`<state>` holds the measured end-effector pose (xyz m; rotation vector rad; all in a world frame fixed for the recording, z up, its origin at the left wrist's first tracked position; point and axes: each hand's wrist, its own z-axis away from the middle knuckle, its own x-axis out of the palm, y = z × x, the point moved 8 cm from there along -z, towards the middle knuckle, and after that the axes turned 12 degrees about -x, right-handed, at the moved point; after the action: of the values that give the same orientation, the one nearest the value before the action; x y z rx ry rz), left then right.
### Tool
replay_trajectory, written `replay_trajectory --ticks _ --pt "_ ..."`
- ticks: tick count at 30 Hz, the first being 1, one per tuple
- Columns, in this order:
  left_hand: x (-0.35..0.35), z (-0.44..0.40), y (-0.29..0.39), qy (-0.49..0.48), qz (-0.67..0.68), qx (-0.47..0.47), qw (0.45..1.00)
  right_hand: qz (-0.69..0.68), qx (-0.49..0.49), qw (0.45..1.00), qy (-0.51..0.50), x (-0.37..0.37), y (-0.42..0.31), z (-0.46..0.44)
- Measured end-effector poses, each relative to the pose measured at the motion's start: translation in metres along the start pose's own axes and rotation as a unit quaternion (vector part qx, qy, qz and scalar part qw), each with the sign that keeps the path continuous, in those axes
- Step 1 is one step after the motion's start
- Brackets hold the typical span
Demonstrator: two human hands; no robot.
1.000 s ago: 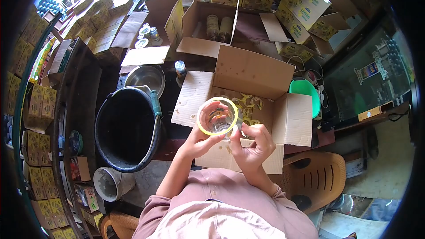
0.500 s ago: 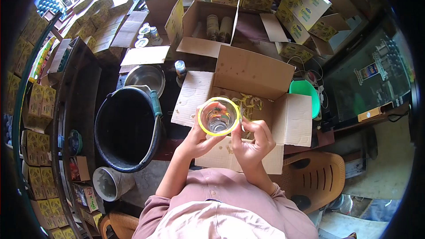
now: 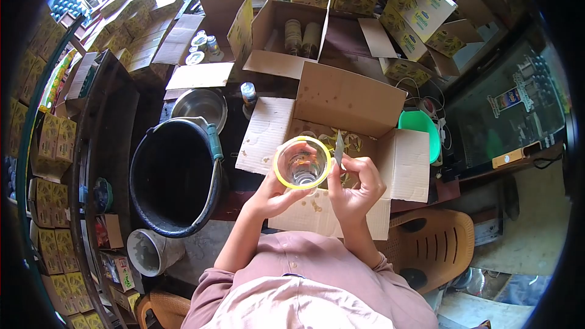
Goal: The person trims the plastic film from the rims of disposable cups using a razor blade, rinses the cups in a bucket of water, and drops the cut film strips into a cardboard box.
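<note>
My left hand (image 3: 271, 192) is wrapped round a clear cup (image 3: 301, 167) with a yellow rim, its mouth turned up toward me. Between the thumb and fingers of my right hand (image 3: 358, 189) is a small knife (image 3: 339, 144), its blade pointing up and away from me, just right of the cup's rim. Both hands are above the near side of an open cardboard box (image 3: 347, 100). Curled yellowish strips (image 3: 350, 142) lie inside that box. Its near flap spreads out under my wrists.
A black bucket (image 3: 137, 176) and a metal bowl (image 3: 219, 109) stand to the left, a grey bucket (image 3: 149, 253) below them. A green basin (image 3: 420, 137) is right of the box. Farther back, another carton (image 3: 280, 9) holds stacked cups. A plastic chair (image 3: 451, 240) is at right.
My right hand has moved slightly right, away from the cup's rim, and the knife blade now shows upright. The cup has tilted a little; my left hand keeps its hold.
</note>
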<state>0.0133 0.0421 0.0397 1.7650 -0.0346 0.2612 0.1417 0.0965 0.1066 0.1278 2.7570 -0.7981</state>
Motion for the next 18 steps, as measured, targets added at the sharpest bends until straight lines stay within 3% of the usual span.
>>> replay_trajectory --ticks 9,15,18 --pt "0.0 -0.001 0.001 -0.002 0.058 -0.005 0.998 -0.029 -0.006 1.0 -0.006 0.0 -0.005 0.002" --pt "-0.004 0.001 0.007 0.055 -0.043 0.047 0.996 -0.038 -0.023 0.999 -0.003 0.0 -0.009 0.003" --pt "-0.01 0.002 0.001 0.1 -0.079 0.024 0.992 -0.051 -0.026 0.998 0.003 -0.003 -0.012 0.005"
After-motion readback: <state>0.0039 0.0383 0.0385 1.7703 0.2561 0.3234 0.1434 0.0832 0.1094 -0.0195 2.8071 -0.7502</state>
